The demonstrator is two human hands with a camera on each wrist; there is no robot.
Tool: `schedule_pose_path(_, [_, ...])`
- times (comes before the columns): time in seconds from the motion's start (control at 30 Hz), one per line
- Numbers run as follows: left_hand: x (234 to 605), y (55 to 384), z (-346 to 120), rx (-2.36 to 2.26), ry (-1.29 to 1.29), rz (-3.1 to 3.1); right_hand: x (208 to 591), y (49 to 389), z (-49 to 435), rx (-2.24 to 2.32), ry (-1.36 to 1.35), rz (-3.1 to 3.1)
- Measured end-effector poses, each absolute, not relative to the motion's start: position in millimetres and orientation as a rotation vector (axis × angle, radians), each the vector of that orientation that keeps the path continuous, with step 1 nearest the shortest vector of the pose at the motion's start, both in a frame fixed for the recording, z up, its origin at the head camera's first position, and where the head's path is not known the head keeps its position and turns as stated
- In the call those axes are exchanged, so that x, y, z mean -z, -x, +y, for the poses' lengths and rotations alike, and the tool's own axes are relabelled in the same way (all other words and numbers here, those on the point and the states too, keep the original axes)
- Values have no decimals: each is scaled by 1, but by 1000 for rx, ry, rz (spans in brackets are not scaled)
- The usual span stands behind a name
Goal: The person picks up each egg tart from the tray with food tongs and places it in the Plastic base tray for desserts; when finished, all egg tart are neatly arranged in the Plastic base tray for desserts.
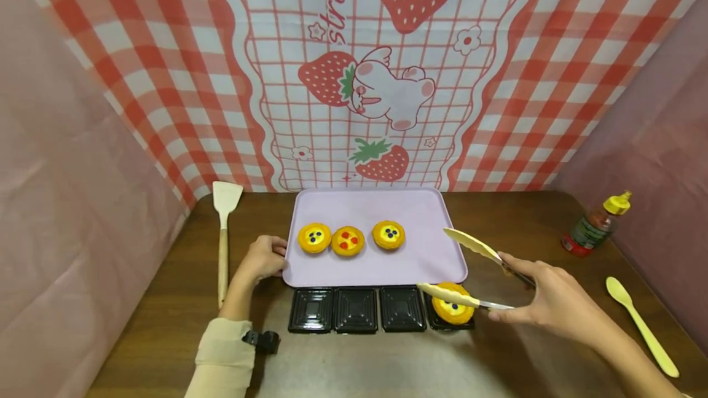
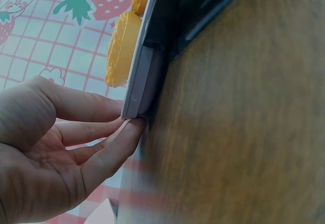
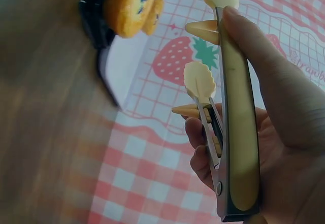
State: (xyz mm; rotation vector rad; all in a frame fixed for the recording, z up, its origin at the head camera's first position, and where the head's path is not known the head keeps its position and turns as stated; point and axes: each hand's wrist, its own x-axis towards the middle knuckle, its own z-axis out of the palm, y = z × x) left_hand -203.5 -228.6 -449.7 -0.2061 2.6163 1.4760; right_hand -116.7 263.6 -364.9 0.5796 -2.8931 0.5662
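My left hand (image 1: 267,258) pinches the left edge of a pale lilac tray (image 1: 365,204), thumb and fingers on either side of the rim (image 2: 134,94) in the left wrist view. Three egg tarts lie on the tray: two blueberry-topped tarts (image 1: 314,238) (image 1: 389,235) and a red-topped tart (image 1: 348,242) between them. My right hand (image 1: 553,293) holds tongs (image 1: 470,242), their arms spread wide with nothing clasped. One tong arm passes in front of another blueberry tart (image 1: 453,315), which sits in the rightmost black square container. The right wrist view shows the tongs' handle (image 3: 241,107) against my palm.
Several black square containers (image 1: 356,311) line up along the tray's near side. A spatula (image 1: 224,238) lies at the left. On the right are a yellow-capped bottle (image 1: 594,226) and a yellow spoon (image 1: 641,324). A checked strawberry cloth (image 1: 492,78) hangs behind.
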Motion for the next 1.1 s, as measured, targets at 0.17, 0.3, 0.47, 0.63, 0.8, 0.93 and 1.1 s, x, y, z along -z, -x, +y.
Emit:
schedule_pose_path(0.17, [449, 200, -230, -1475, 204, 2617, 355, 142, 248, -615, -648, -2875])
schedule_pose_path(0.3, [450, 199, -230, -1474, 219, 2624, 353, 166, 234, -672, -659, -2900])
schedule_pose_path(0.47, [450, 200, -230, -1474, 216, 2611, 358, 195, 218, -721, -646, -2932])
schedule_pose_path(0.63, [450, 203, -230, -1488, 216, 2606, 368, 217, 206, -755, -635, -2945])
schedule_pose_path(0.8, [450, 203, -230, -1491, 200, 2597, 381, 228, 198, -762, -637, -2959])
schedule_pose_path(0.93, [450, 202, -230, -1497, 203, 2595, 393, 229, 193, -762, -667, -2982])
schedule_pose_path(1.1, [449, 201, -231, -1505, 221, 2592, 402, 231, 189, -772, -702, -2990])
